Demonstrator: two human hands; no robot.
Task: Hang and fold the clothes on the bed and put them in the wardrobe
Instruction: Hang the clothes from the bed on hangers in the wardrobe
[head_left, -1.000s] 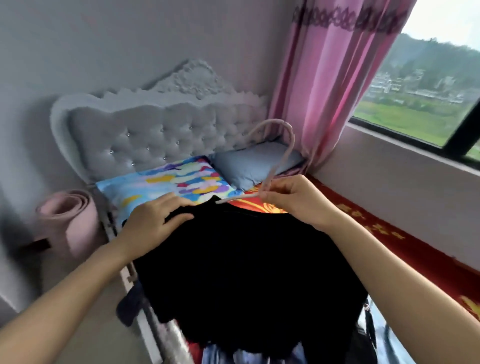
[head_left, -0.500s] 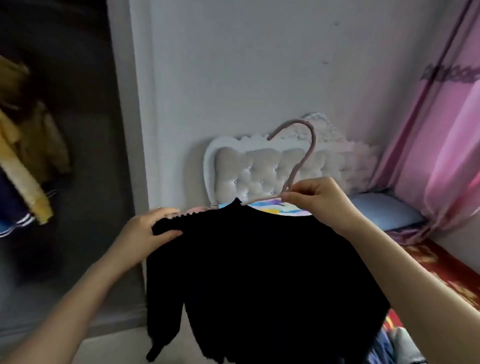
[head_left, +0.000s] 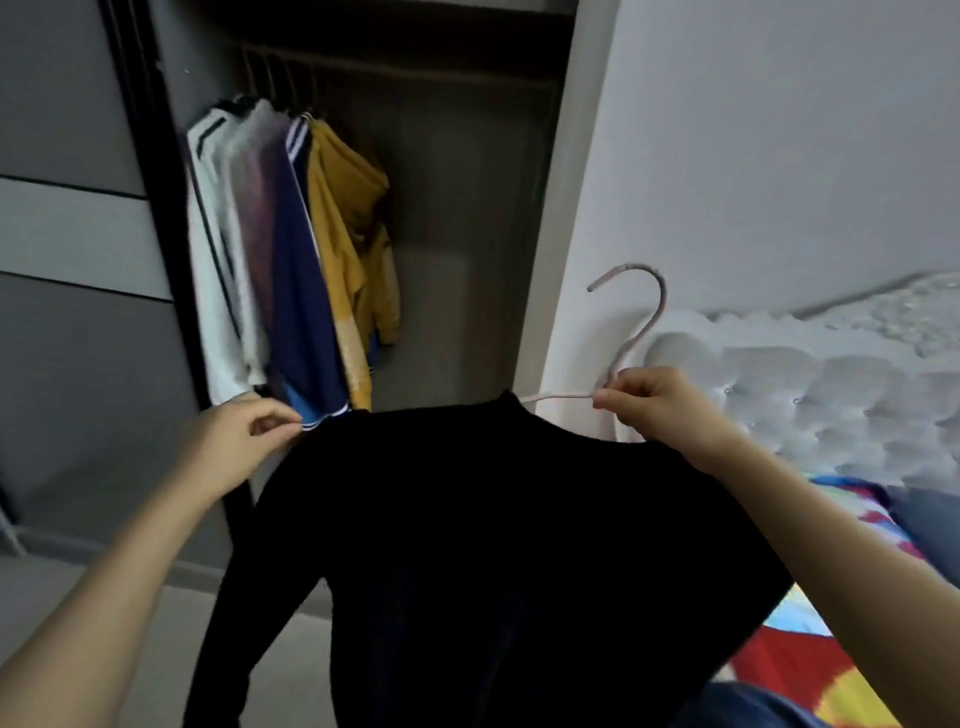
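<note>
The right hand (head_left: 655, 411) is curled round the thin pale pink clothes hanger (head_left: 643, 332), pinching it where the hook meets the arm, with the hook standing up above the knuckles. The left hand (head_left: 236, 441) pinches the far shoulder of the black long-sleeved top (head_left: 493, 545) between thumb and fingertips. The top is threaded on the hanger and hangs between the two hands, held up in the air, one sleeve trailing down on the left. Just beyond it stands the open dark grey wardrobe (head_left: 462, 249). Inside, to the left, a mustard-yellow jacket (head_left: 353, 244), a navy garment with white stripes (head_left: 298, 291) and a white garment (head_left: 213, 280) hang close together; the navy hem shows just beside the left fingers. To the right are the white tufted headboard (head_left: 810, 395) against the pale wall and the bed's bright multicoloured cover (head_left: 795, 670).
</note>
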